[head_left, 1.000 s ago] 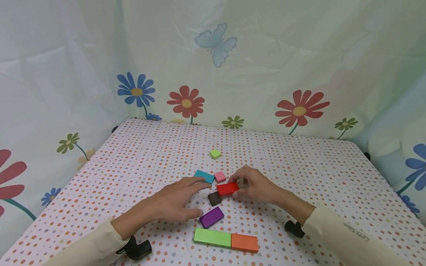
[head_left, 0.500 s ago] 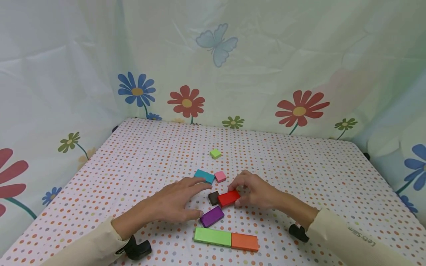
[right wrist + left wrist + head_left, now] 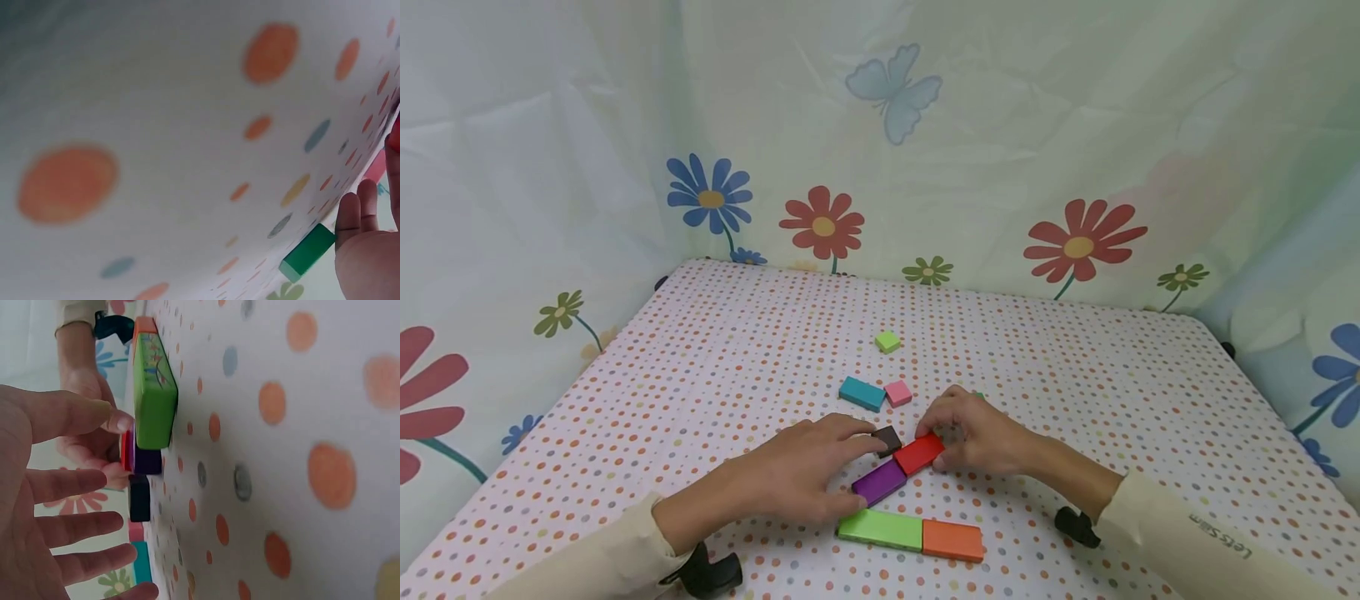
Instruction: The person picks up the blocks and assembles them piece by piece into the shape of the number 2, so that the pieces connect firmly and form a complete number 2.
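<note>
My right hand [image 3: 981, 435] pinches a red block [image 3: 919, 455] by its right end, between thumb and fingers. The red block's left end meets the upper right end of a purple block [image 3: 878, 482], the two roughly in line. My left hand [image 3: 797, 471] spreads its fingers beside them; its thumb is near the purple block and its fingertips reach a small black block [image 3: 888, 441]. Whether they touch I cannot tell. The left wrist view shows straight fingers [image 3: 81, 528] with nothing held. Nearer me, a long light green block [image 3: 880, 530] lies end to end with an orange block [image 3: 952, 541].
Beyond the hands lie a teal block [image 3: 861, 393] and a small pink block [image 3: 898, 392]. Farther off is a small lime block [image 3: 887, 342]. A green block [image 3: 308, 253] lies behind my right hand. Dotted cloth [image 3: 760, 333] covers the table; a flowered curtain [image 3: 970, 150] surrounds it.
My right hand has drawn the red block toward me, from near the pink block to the end of the purple block. My left hand has moved only slightly.
</note>
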Demonstrator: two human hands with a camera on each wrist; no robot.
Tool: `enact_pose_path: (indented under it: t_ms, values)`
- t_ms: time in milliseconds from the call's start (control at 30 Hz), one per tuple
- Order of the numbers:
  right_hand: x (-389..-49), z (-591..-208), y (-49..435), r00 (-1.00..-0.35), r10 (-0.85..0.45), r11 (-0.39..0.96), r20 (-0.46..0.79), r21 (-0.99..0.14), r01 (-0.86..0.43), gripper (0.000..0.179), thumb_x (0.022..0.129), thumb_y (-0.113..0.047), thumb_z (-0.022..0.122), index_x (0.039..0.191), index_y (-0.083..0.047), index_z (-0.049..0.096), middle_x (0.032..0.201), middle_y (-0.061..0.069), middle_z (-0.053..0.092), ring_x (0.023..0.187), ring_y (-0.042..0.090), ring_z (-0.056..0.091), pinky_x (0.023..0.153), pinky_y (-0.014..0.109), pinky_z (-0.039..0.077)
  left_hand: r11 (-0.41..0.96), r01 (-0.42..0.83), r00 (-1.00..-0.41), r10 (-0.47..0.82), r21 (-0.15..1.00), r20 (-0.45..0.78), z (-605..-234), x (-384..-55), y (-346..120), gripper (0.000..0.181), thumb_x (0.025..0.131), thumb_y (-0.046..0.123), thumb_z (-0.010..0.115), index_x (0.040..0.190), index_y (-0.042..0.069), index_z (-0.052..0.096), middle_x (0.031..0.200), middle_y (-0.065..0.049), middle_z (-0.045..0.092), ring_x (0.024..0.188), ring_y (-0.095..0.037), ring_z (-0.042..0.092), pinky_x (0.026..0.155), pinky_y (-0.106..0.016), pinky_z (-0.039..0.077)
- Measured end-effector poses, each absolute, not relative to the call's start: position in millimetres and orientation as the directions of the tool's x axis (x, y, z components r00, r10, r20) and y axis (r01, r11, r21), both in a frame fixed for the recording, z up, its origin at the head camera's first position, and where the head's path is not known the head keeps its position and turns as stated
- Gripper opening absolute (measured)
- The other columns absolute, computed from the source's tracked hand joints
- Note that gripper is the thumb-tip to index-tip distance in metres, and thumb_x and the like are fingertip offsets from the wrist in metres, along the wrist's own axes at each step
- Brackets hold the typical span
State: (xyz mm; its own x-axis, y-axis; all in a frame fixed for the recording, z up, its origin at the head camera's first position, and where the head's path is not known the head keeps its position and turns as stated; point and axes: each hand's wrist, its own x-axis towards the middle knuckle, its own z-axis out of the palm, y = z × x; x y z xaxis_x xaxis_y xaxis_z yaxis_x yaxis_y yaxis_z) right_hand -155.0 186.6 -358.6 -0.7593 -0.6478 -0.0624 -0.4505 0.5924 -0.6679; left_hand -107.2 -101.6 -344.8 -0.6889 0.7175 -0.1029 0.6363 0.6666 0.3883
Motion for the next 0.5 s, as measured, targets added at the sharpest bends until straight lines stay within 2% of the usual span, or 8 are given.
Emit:
enact_pose_path:
  t_ms: [233, 500]
  values:
    - [-155.1, -360.7, 186.2, -0.743, -0.669, 0.572, -0.022, -0.653, -0.497, 0.030, 0.078, -0.005, 0.085, 0.101, -0.023, 0.076, 0.103, -0.014, 0.069, 0.106, 0.018, 0.048, 0.091, 0.044, 0.042, 0.585, 0.736, -0.606, 0.794, 0.340, -0.055, -342.4, -97.6, -97.6, 0.054, 0.096, 0.039, 0.064, 0.147, 0.029, 0.051, 0.149, 0.007, 0.048, 0.139, -0.016, 0.042, 0.103, -0.048, 0.046]
    - [-153.8, -359.1, 186.3, -0.729, -0.685, 0.580, -0.011, -0.613, -0.537, 0.028, 0.079, -0.009, 0.087, 0.101, -0.024, 0.078, 0.103, -0.015, 0.068, 0.105, 0.016, 0.049, 0.090, 0.043, 0.044, 0.573, 0.792, -0.573, 0.817, 0.210, -0.065, -352.1, -84.5, -92.4, 0.053, 0.101, 0.035, 0.055, 0.153, 0.029, 0.045, 0.159, 0.006, 0.040, 0.140, -0.020, 0.041, 0.099, -0.047, 0.046]
